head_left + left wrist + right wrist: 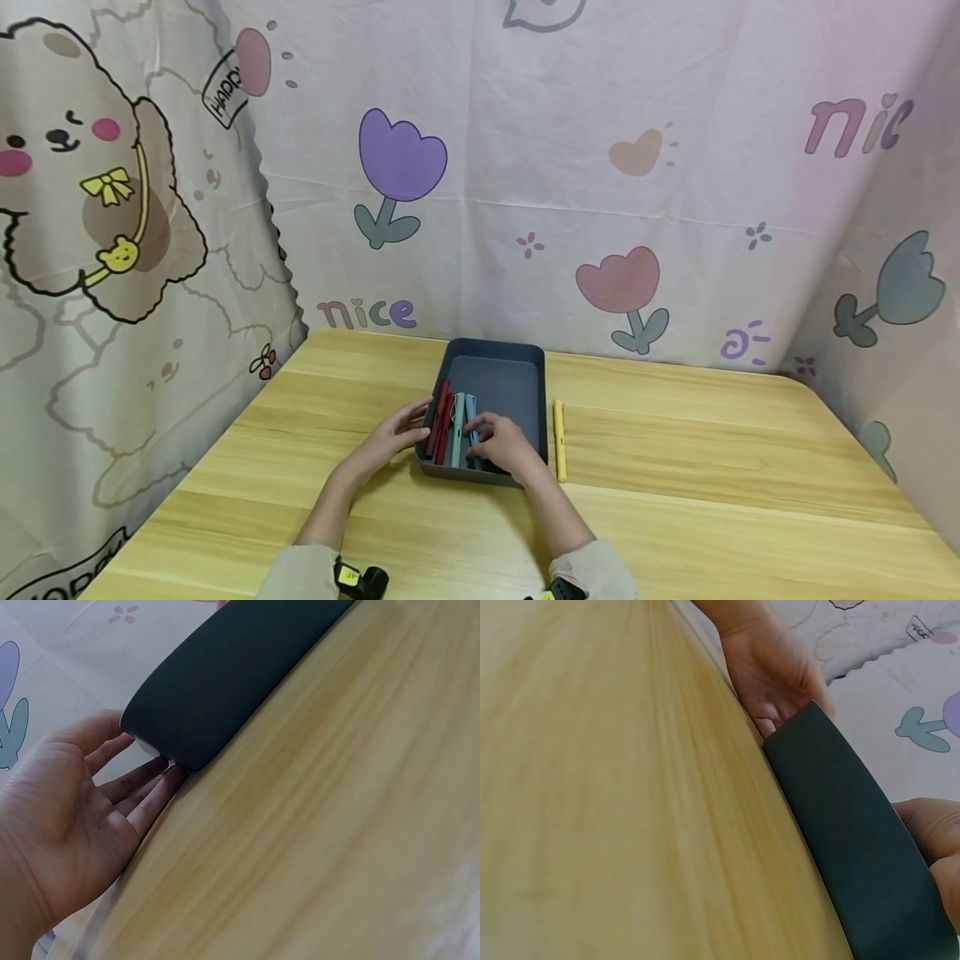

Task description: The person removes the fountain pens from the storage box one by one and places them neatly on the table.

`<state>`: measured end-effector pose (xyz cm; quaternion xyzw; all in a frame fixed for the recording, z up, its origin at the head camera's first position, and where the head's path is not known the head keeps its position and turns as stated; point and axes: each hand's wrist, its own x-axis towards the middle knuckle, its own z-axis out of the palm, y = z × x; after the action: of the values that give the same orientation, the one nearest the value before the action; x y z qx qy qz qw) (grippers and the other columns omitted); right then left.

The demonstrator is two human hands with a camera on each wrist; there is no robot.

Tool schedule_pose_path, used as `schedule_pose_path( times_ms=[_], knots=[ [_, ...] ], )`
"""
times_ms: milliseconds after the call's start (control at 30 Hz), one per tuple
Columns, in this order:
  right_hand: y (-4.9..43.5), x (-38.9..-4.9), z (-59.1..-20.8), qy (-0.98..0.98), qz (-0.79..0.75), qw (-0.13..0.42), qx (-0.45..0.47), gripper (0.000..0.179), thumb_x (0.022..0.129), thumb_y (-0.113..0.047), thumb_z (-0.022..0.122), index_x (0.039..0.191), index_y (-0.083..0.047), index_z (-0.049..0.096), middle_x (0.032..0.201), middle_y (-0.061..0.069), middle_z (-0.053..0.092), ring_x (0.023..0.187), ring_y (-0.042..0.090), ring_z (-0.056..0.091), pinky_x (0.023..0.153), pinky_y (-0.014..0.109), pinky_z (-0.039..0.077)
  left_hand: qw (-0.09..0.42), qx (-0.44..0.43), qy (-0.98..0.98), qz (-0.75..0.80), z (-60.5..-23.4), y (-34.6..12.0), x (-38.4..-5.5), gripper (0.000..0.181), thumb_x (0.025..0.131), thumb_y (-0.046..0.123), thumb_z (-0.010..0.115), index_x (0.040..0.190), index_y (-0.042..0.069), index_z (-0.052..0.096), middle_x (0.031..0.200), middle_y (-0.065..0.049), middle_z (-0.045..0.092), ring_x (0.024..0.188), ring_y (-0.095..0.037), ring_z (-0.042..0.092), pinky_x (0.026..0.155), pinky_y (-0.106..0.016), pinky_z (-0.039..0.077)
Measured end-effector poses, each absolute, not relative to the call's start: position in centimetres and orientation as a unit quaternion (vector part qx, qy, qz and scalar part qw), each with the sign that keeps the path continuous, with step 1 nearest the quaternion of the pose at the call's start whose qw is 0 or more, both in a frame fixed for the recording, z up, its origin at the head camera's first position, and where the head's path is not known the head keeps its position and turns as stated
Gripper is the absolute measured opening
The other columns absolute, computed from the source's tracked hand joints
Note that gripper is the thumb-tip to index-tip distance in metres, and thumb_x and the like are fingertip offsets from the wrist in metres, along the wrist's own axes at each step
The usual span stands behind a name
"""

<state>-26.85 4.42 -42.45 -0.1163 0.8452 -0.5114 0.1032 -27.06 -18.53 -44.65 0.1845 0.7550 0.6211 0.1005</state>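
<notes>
A dark grey tray lies on the table, and in its near left part are two red pens, a teal pen and a blue pen. Inside the tray, my right hand has curled fingers and thumb on the blue pen, partly covering it. My left hand touches the tray's left side. In the left wrist view, that hand's fairly straight fingers meet the outer wall and bottom edge of the tray. The right wrist view shows the tray wall hiding the right fingertips.
A yellow pen lies on the wooden table just right of the tray. Patterned cloth hangs behind the table and along both sides. The tray's far end stands close to the back cloth.
</notes>
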Motion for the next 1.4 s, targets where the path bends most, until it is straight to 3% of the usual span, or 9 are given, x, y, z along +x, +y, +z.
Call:
schedule_pose_path(
  times_ms=[500, 1000, 1400],
  knots=[
    [4.49, -26.44, -42.23, 0.82, -0.552, 0.106, -0.109, 0.027, 0.082, 0.002, 0.064, 0.108, -0.003, 0.062, 0.083, 0.009, 0.055, 0.065, 0.018, 0.055, 0.06, 0.031, 0.05, 0.1, 0.177, 0.757, 0.621, -44.48, -18.6, -26.86, 0.059, 0.094, 0.021, 0.055, 0.146, 0.012, 0.028, 0.144, -0.019, 0.027, 0.127, -0.037, 0.031, 0.099, -0.049, 0.031],
    [4.77, -26.45, -42.23, 0.785, -0.592, 0.143, -0.116, 0.03, 0.085, 0.002, 0.06, 0.115, 0.001, 0.059, 0.09, 0.011, 0.056, 0.077, 0.022, 0.06, 0.068, 0.036, 0.05, 0.095, 0.188, 0.755, 0.62, -44.76, -18.63, -27.04, 0.058, 0.094, 0.02, 0.053, 0.145, 0.011, 0.027, 0.144, -0.02, 0.028, 0.127, -0.038, 0.032, 0.099, -0.048, 0.031],
    [4.82, -26.58, -42.4, 0.79, -0.586, 0.134, -0.125, 0.03, 0.084, 0.004, 0.061, 0.114, 0.001, 0.059, 0.088, 0.011, 0.055, 0.072, 0.018, 0.058, 0.067, 0.033, 0.051, 0.096, 0.188, 0.754, 0.621, -44.76, -18.55, -27.08, 0.059, 0.094, 0.02, 0.054, 0.145, 0.01, 0.027, 0.144, -0.02, 0.028, 0.127, -0.037, 0.032, 0.1, -0.048, 0.031]
  ],
)
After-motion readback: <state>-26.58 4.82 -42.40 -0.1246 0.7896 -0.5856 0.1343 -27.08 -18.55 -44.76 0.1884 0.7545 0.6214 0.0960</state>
